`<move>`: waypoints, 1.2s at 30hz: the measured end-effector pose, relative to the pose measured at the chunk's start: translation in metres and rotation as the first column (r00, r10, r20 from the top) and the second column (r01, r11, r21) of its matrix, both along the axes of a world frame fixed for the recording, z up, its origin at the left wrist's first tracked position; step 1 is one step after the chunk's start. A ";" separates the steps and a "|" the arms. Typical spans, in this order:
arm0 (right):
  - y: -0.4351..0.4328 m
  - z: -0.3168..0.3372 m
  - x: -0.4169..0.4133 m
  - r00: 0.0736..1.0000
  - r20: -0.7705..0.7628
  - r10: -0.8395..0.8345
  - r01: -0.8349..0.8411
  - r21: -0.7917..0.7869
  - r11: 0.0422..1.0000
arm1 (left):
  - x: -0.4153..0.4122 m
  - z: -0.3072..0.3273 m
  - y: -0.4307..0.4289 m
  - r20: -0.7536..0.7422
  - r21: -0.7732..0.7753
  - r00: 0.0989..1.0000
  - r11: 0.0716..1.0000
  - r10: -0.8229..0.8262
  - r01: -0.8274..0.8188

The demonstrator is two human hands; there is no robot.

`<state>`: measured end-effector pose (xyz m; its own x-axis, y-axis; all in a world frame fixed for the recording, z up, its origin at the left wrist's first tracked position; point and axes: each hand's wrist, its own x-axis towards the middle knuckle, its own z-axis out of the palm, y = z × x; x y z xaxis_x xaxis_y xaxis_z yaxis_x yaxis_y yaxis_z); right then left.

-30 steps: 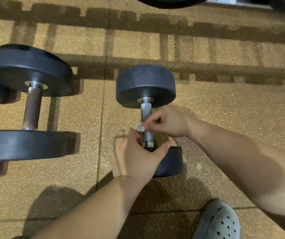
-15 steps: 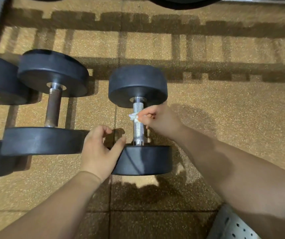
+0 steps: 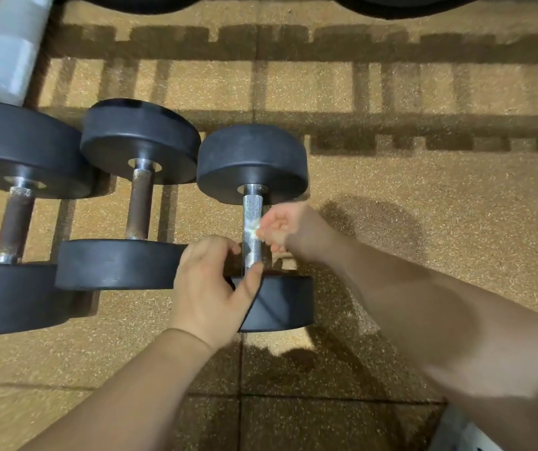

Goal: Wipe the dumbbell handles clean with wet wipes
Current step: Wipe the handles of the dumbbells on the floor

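Crowding left: two larger dumbbells (image 3: 137,203), the nearest just beside.
Hands: wet wipe (image 3: 252,226) is pinched on handle (image 3: 252,208) by right hand (image 3: 282,229); handle base is clasped by left hand (image 3: 205,288).
Open room: floor (image 3: 456,229) rightward.

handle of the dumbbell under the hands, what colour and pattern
The handle is shiny silver with fine knurling, seen best in the head view.

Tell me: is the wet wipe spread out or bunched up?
Bunched up: the wipe is a small wad that the right hand pinches against the shiny handle.
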<state>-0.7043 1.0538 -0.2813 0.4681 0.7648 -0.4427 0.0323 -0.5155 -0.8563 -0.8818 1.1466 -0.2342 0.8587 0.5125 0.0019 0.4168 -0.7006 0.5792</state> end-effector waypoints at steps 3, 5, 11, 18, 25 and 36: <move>-0.005 0.001 -0.012 0.974 0.010 0.225 -0.225 0.007 0.974 | -0.006 -0.004 0.011 0.046 -0.057 0.999 0.998 -0.024 0.026; 0.007 -0.001 -0.010 0.994 0.055 0.091 -0.092 0.018 0.996 | -0.007 -0.006 0.014 0.055 -0.091 0.998 0.996 -0.013 0.018; 0.031 -0.011 -0.013 0.951 0.080 -0.300 0.285 0.163 0.945 | -0.012 -0.008 0.019 0.040 -0.157 0.998 0.987 0.039 -0.033; 0.013 -0.008 -0.023 0.998 -0.059 -0.032 0.038 0.104 0.994 | -0.013 -0.010 0.021 0.033 -0.145 0.999 0.989 0.021 -0.016; 0.027 -0.001 -0.007 0.953 0.090 -0.290 0.266 0.209 0.941 | -0.012 -0.008 0.020 0.018 -0.152 0.999 0.987 0.045 -0.042; 0.024 -0.012 -0.017 0.949 -0.061 -0.308 0.313 0.110 0.943 | -0.011 -0.006 0.020 -0.007 -0.164 0.998 0.984 0.063 -0.063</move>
<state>-0.7213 1.0774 -0.2936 0.6734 0.6322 -0.3832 -0.1508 -0.3900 -0.9084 -0.8925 1.1663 -0.2398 0.8245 0.5589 -0.0886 0.4585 -0.5681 0.6834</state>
